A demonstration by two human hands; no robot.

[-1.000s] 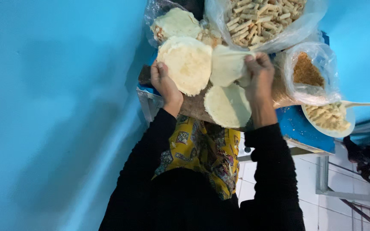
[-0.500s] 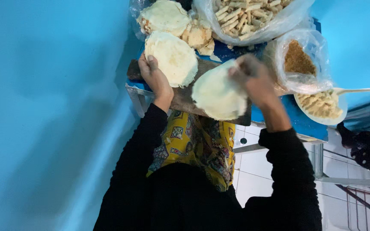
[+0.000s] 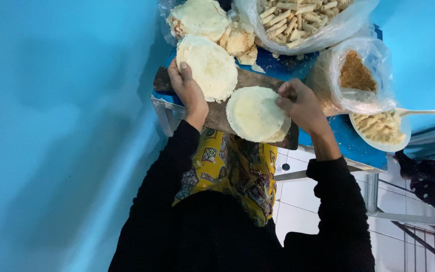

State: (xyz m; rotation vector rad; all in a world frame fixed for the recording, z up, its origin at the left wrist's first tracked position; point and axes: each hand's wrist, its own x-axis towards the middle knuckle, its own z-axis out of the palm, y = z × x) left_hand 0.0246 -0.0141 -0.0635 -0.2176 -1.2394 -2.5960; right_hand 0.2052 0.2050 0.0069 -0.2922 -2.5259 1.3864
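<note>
Hands at a wooden board [image 3: 217,113] on a blue table [image 3: 351,146]. Left hand [image 3: 190,90] lies flat, fingers loose, on the edge of one round flatbread [image 3: 213,65], pinning it to the board. Right hand [image 3: 302,103] pinches the rim of a second flatbread [image 3: 255,115] lying flat beside it. Bags of fried sticks [image 3: 298,17] and crumbs [image 3: 356,75] sit just beyond, near a plate [image 3: 378,131].

Wooden board [image 3: 217,113], frame centre: left hand [image 3: 190,93] touching upper round flatbread [image 3: 207,65]; right hand [image 3: 303,103] pinching lower flatbread [image 3: 252,113]. Bagged pastry sticks [image 3: 298,17] top right.
</note>
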